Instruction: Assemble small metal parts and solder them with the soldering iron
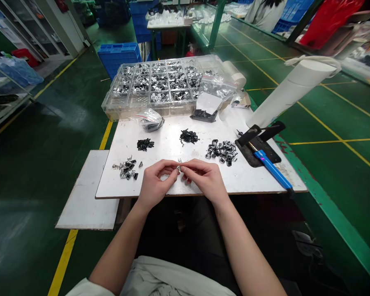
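Near the front edge of the white board (120,139), my left hand (156,181) and my right hand (205,176) meet at the fingertips. Both are closed in a pinch on one small shiny metal part (179,168), too small to name exactly. To the left lies a loose pile of silver-and-black parts (128,168). Beyond my hands are two heaps of small black pieces, one at left (145,144) and one in the middle (189,136). A larger pile of silver-and-black parts (222,152) spreads to the right of my right hand.
A blue-handled soldering iron (273,169) rests on a black stand at right. Behind stand a clear compartment box (111,107) full of parts, plastic bags (151,120) and an open packet (205,115). A tall white tube (292,90) leans at the right; a lower board (86,193) sits left.
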### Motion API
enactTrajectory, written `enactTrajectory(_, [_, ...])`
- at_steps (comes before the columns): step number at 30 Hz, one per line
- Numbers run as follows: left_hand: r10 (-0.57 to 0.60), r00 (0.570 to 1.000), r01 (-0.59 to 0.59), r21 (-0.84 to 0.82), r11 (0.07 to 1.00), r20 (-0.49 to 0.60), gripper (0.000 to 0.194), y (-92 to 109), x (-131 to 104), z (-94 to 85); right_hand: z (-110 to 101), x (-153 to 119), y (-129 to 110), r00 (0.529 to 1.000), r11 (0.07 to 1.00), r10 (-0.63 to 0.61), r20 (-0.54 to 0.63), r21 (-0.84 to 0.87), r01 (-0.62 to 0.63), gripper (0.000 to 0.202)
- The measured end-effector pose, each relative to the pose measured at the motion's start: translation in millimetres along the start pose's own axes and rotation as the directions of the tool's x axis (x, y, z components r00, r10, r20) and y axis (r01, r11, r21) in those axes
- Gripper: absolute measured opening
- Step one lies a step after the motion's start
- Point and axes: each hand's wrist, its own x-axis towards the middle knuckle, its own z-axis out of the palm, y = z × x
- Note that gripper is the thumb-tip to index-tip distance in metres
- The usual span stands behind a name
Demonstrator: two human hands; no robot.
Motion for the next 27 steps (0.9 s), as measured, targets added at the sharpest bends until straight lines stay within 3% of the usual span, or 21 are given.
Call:
enactTrajectory(7, [-0.082,0.996,0.083,-0.072,0.994,0.018,0.013,0.4,-0.1,-1.0,1.3,-3.0,-1.6,0.999,0.999,0.036,-0.04,0.003,-0.036,0.023])
enactTrajectory(15, [-0.068,0.997,0.069,-0.055,0.996,0.021,0.013,1.4,2.0,-2.2,-0.3,-1.7,-0.7,0.995,0.996,0.093,-0.026,0.004,-0.093,0.025])
enactTrajectory(20, [-0.073,0.997,0.073,-0.063,0.995,-0.001,0.015,0.8,-1.0,-0.1,0.2,-1.5,-1.9,0.999,0.999,0.037,0.002,-0.015,-0.037,0.019])
enactTrajectory(27, [-0.087,0.996,0.087,-0.022,0.996,-0.005,0.016,0.0,-0.6,0.7,2.9,-6.5,3.6,0.998,0.987,0.001,-0.056,-0.162,-0.01,0.015])
